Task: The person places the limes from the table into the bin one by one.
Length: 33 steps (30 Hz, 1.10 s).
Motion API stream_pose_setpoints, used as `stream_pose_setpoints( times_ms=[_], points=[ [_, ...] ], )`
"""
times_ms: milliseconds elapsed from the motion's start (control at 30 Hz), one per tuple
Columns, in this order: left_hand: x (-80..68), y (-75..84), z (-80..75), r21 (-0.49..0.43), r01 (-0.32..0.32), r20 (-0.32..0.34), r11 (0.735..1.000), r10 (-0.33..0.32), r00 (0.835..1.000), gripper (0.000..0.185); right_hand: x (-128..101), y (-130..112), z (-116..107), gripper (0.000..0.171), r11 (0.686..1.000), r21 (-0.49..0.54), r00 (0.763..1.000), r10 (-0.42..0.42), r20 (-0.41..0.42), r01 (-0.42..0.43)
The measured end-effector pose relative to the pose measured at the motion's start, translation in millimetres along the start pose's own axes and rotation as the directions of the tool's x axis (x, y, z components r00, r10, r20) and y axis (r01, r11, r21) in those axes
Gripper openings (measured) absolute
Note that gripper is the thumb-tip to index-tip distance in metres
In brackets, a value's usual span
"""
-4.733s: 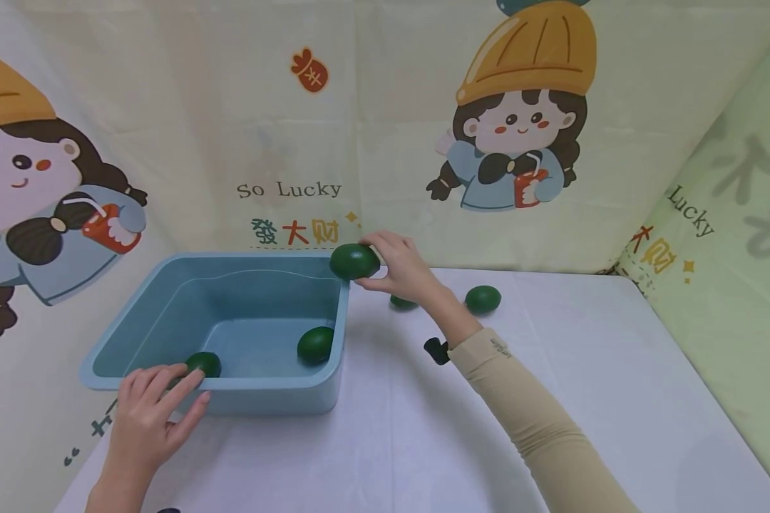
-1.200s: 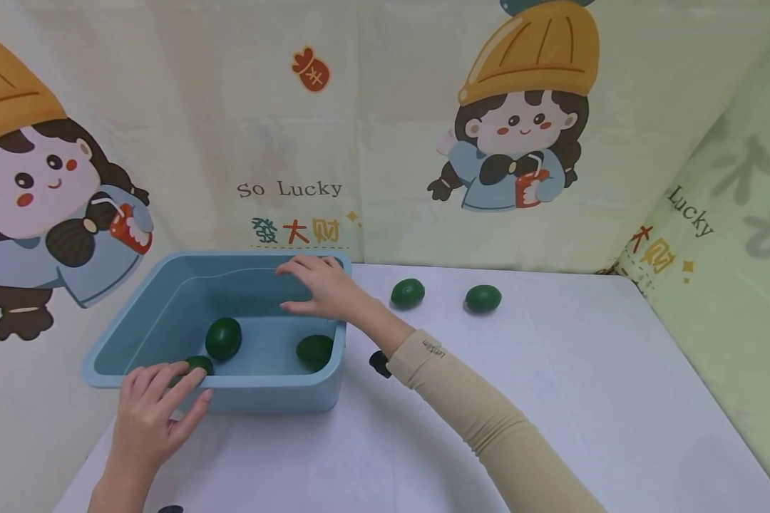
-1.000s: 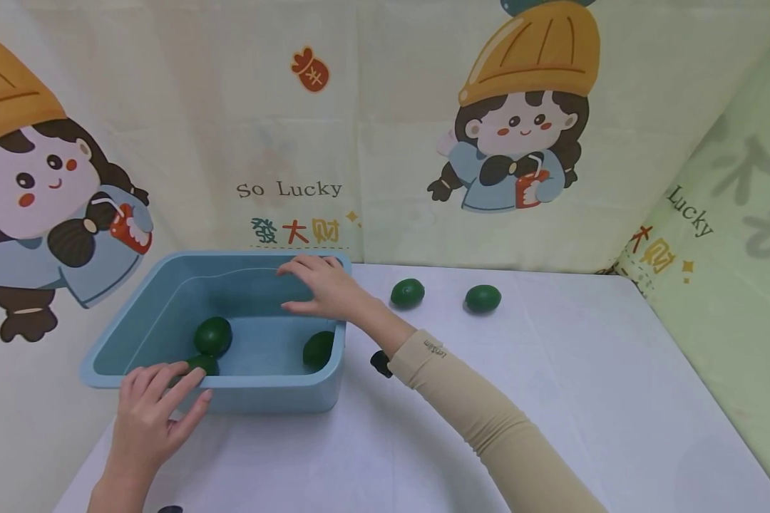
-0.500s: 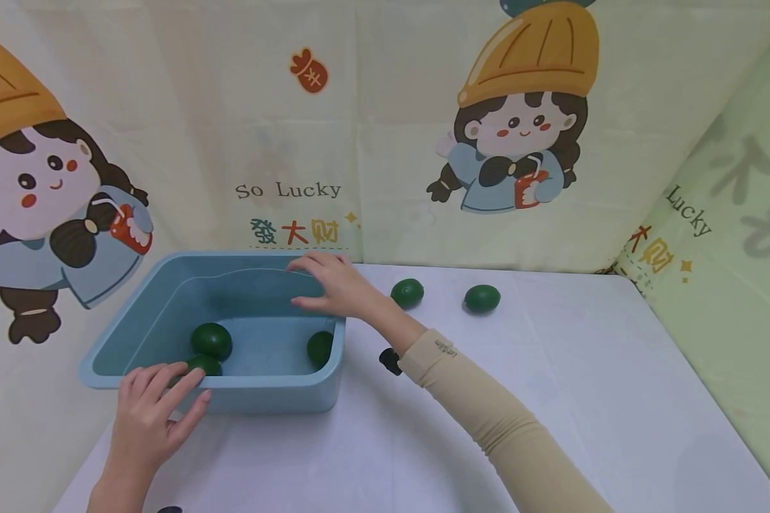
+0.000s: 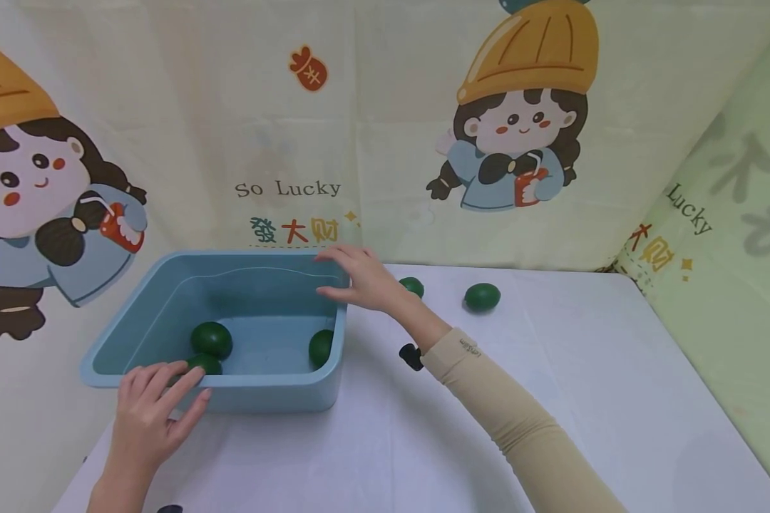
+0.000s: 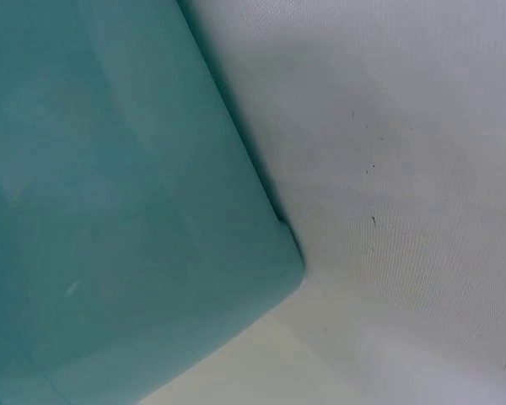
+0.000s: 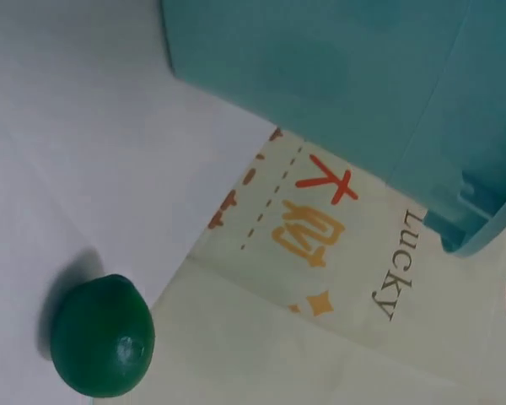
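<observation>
My left hand (image 5: 150, 413) rests over the near left rim of a blue plastic bin (image 5: 263, 382), its fingers loosely bent across the edge and its thumb apart along the outer wall. Over the bin's far right corner hovers my right hand (image 5: 366, 280), thumb and fingers spread with nothing between them. Inside, a glossy dark green fruit like a lime (image 5: 212, 340) touches a second green fruit (image 5: 207, 364) beside my left fingertips. A third green fruit (image 5: 321, 348) lies by the right wall, partly hidden by the rim.
Two more green fruits lie right of the bin on the white-covered table (image 5: 584, 370): one (image 5: 413, 286) partly behind my right hand and forearm, another (image 5: 483, 297) farther right. The right wrist view shows one green fruit (image 7: 103, 336). A printed cloth (image 5: 398, 142) hangs behind.
My right hand released a green fruit into the bin, where it rolled left against another. Since then the hand has drawn rightward to the rim. My left hand has stayed put.
</observation>
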<state>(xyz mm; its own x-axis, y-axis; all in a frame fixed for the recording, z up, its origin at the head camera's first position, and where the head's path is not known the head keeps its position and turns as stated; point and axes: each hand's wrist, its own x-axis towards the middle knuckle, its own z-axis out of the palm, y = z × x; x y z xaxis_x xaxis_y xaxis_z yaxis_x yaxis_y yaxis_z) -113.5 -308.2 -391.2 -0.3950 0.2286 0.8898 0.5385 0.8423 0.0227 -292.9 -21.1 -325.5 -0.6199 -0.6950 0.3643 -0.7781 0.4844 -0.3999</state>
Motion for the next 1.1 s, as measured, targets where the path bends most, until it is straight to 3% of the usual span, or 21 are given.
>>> stream_pose_setpoints(
  times_ms=[400,833,1100],
  points=[
    [-4.7,0.8,1.3,0.016,0.002,0.016,1.000,-0.002,1.000,0.052,-24,25,-12,0.051,1.000,0.026,0.996,-0.011,-0.086,0.013],
    [-9.0,3.1,-0.5,0.030,0.014,0.034,0.999,-0.015,0.999,0.052,-47,46,-19,0.047,0.997,0.048,0.991,-0.056,-0.120,0.062],
    [-6.6,3.7,-0.2,0.034,0.001,0.023,0.999,-0.001,1.000,0.053,-61,58,-25,0.049,0.999,0.044,0.992,-0.025,-0.122,0.030]
  ],
)
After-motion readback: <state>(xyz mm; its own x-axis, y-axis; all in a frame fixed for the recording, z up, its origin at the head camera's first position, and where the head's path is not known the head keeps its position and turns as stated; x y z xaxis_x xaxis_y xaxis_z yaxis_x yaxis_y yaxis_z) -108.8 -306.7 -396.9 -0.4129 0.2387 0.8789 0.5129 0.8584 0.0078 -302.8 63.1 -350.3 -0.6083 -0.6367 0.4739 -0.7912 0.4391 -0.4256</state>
